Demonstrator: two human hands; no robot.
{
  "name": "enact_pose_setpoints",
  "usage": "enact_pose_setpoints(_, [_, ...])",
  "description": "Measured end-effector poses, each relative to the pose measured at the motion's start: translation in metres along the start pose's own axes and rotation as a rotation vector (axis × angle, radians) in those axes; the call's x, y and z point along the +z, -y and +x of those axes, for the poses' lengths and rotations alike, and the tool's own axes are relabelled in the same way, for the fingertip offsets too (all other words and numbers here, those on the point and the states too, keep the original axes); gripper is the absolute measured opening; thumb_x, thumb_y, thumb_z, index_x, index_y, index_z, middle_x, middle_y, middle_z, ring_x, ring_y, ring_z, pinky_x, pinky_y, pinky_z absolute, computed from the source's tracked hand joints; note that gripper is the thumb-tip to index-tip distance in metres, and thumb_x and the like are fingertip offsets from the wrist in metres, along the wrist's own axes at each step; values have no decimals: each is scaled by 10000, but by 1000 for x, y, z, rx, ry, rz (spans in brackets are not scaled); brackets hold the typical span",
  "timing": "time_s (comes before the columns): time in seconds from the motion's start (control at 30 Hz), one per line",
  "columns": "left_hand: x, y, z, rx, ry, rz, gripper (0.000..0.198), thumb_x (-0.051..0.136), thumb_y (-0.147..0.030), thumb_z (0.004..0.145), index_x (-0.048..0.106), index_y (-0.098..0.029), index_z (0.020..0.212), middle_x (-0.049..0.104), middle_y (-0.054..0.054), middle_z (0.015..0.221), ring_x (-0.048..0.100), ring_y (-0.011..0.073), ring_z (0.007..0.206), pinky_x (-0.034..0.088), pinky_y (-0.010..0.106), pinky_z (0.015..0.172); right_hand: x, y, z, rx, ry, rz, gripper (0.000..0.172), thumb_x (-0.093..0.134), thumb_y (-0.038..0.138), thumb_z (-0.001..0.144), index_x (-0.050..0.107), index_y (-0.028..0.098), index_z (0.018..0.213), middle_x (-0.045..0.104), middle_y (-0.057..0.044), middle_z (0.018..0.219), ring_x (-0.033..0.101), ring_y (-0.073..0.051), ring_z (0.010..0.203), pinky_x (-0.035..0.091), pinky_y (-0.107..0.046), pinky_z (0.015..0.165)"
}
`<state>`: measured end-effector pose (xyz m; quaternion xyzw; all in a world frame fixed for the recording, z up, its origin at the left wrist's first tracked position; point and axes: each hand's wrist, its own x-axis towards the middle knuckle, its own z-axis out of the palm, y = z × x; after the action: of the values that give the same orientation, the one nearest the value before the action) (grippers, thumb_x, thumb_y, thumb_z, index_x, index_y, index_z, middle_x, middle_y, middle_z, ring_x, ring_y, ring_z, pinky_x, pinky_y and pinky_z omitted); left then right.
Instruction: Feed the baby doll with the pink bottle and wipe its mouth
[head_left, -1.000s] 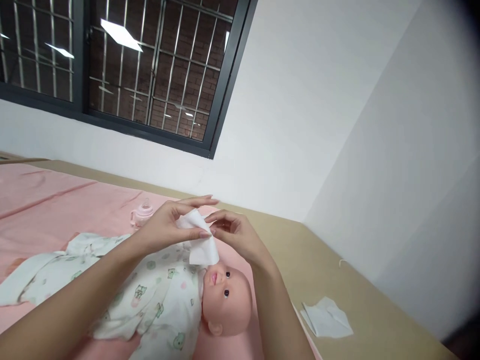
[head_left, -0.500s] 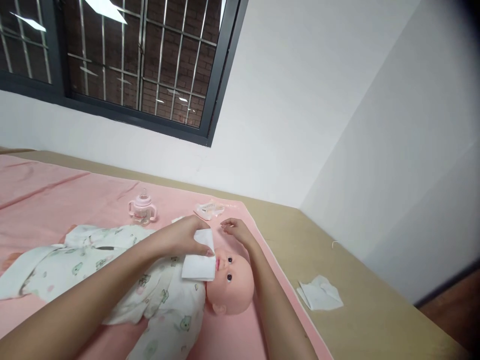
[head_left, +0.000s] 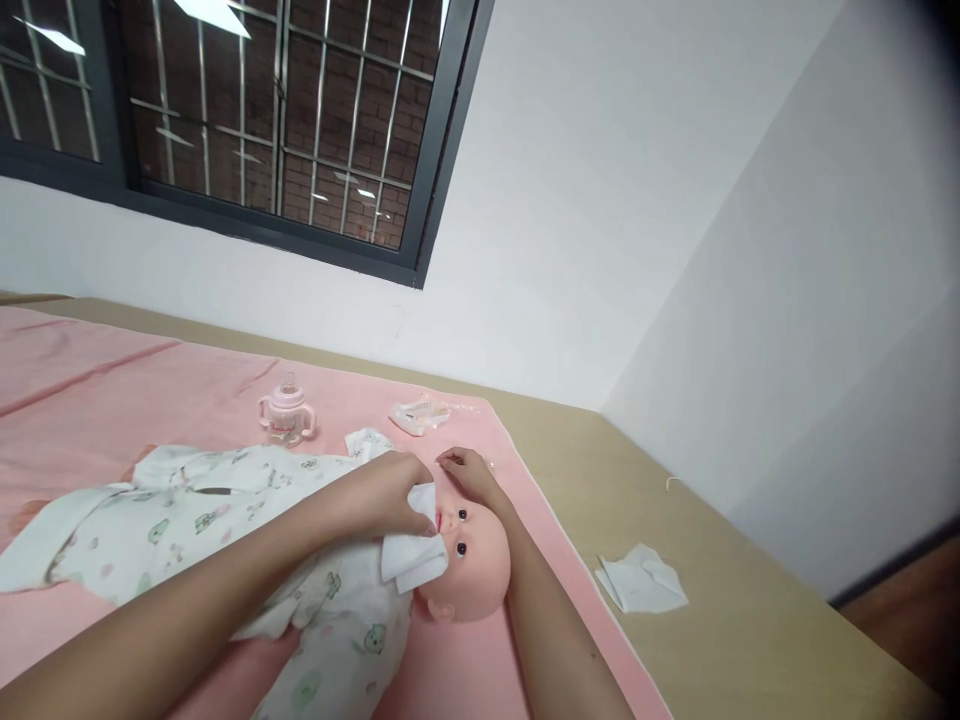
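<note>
A baby doll (head_left: pixel 471 568) in a white printed suit lies on its back on a pink sheet (head_left: pixel 150 385). My left hand (head_left: pixel 382 495) pinches a folded white wipe (head_left: pixel 412 555) and presses it against the doll's mouth and chin. My right hand (head_left: pixel 466 475) rests by the top of the doll's face, fingers curled with the tips touching near its cheek; nothing shows in it.
A pink baby bottle (head_left: pixel 287 416) stands behind the doll. A crumpled wrapper (head_left: pixel 420 414) lies near the sheet's far edge. A used white tissue (head_left: pixel 642 583) lies on the tan surface to the right. White walls meet at the corner; a barred window is above.
My hands came down from above the doll. The left hand now presses the wipe onto the doll's mouth. The right hand let go of the wipe and settled beside the face.
</note>
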<state>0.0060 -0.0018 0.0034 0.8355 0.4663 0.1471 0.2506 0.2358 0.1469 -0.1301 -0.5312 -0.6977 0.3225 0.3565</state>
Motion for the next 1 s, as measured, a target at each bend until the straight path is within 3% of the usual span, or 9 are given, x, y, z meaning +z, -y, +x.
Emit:
enact_pose_setpoints(0.33, [-4, 4, -2, 39, 5, 11, 225, 631, -379, 661, 509, -192, 632, 561, 2, 680, 554, 186, 672, 277, 268, 502, 11, -9, -2, -83, -95, -102, 212, 520, 201, 757, 712, 205, 847, 691, -47, 900, 594, -178, 773, 473, -328, 775])
enact_pose_setpoints(0.53, [-1, 7, -1, 67, 0, 30, 246, 633, -340, 655, 450, -193, 579, 518, -8, 611, 533, 181, 656, 268, 272, 517, 12, -14, -2, -83, -119, -102, 204, 520, 208, 771, 709, 196, 846, 696, -54, 939, 597, -174, 806, 473, -325, 803])
enact_pose_setpoints(0.7, [-4, 8, 0, 76, -28, 46, 334, 607, -281, 656, 301, -188, 559, 379, -33, 548, 427, 143, 581, 221, 275, 508, 10, -13, -4, -76, -111, -116, 205, 532, 208, 757, 712, 187, 853, 693, -52, 926, 593, -163, 771, 464, -304, 765])
enact_pose_setpoints(1.0, [-3, 13, 6, 129, -56, 56, 256, 568, -203, 658, 334, -191, 553, 400, -29, 551, 442, 152, 608, 233, 273, 543, 9, -16, -4, -95, -85, -129, 208, 537, 234, 780, 709, 175, 881, 686, -62, 925, 595, -166, 778, 460, -304, 747])
